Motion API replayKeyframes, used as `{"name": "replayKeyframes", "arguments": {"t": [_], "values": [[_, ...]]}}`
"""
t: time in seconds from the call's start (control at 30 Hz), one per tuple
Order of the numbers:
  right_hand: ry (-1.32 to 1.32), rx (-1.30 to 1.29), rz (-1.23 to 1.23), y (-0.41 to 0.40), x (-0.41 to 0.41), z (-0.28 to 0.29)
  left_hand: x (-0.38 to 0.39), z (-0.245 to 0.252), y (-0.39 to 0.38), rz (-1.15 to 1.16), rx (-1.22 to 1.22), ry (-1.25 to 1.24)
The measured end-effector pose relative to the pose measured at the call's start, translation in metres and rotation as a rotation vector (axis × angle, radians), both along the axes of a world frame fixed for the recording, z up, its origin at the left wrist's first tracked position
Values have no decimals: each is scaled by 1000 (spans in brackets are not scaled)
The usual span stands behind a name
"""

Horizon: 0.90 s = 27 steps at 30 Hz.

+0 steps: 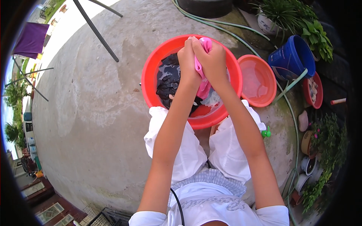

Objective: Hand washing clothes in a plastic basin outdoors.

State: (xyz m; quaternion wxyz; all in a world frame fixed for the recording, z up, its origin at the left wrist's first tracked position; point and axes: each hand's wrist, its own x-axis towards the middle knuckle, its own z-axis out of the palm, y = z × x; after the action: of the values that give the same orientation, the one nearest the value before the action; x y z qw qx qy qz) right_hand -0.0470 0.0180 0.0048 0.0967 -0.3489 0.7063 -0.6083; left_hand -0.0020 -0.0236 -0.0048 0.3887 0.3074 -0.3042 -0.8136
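Note:
A bunched pink cloth (204, 88) is gripped by both my hands above a large red plastic basin (150, 84). My left hand (189, 60) and my right hand (212, 60) press close together around it. One pink end pokes up past the right thumb, and the lower part hangs toward the water. Dark wet fabric (167, 84) lies in the water on the basin's left side. Whitish suds (212, 99) float on the right, where the red bottom shows through near my knees.
A smaller orange-red basin (258, 82) holding water stands right of the large one. Beyond it are a blue bucket (291, 59) and a green hose (291, 84). A green pump top (266, 132) shows beside my right knee. Metal rack legs (97, 31) stand ahead left on the concrete.

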Motion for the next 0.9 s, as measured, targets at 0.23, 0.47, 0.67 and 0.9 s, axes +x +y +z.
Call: {"name": "replayKeyframes", "arguments": {"t": [0.23,0.47,0.67,0.9], "values": [[-104,-5,-59,-5,-28,-10,-4,-4,14,-66,-94,-59],[82,32,27,4,14,0,8,-4,-16,-24,-46,-69],[152,18,88,3,25,0,12,-13,-29,-11,-89,-109],[18,-5,-66,-8,-8,-7,1,-5,2,10,17,64]]}}
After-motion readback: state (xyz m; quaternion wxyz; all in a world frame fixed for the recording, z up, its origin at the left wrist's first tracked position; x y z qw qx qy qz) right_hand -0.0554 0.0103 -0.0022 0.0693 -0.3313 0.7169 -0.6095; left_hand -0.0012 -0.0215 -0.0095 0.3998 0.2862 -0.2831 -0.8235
